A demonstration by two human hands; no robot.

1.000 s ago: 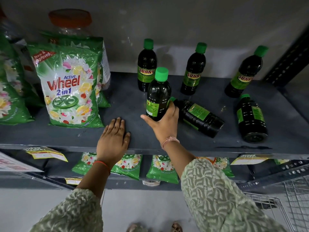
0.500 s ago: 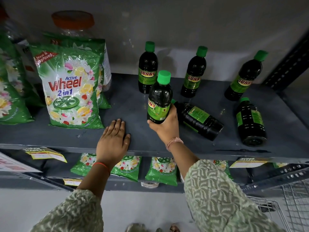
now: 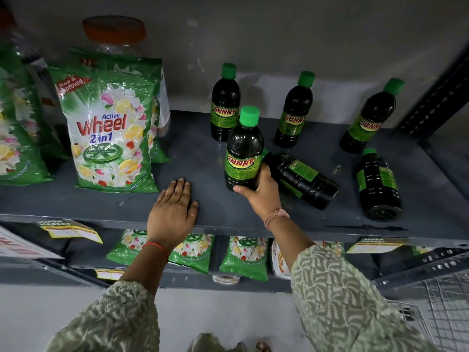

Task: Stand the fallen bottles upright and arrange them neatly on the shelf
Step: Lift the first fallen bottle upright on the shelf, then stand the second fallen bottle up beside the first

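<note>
Dark bottles with green caps and "SUNNY" labels are spread over the grey shelf (image 3: 203,161). My right hand (image 3: 261,193) grips the base of one upright bottle (image 3: 243,148), its label facing me. Right behind it a fallen bottle (image 3: 302,179) lies on its side. A second fallen bottle (image 3: 378,184) lies farther right, base toward me. Three bottles stand along the back: one left (image 3: 224,102), one middle (image 3: 294,110), one right (image 3: 368,118). My left hand (image 3: 172,209) rests flat on the shelf's front edge, holding nothing.
Green "Active Wheel" detergent bags (image 3: 111,128) stand on the shelf's left part, with a clear orange-lidded jar (image 3: 114,34) behind them. Smaller packets (image 3: 243,255) lie on the lower shelf. A wire basket (image 3: 446,308) is at the lower right. A perforated upright (image 3: 431,97) bounds the right side.
The bottle in my right hand has turned so its "SUNNY" label faces me. It stays upright at the same spot. My left hand has not moved.
</note>
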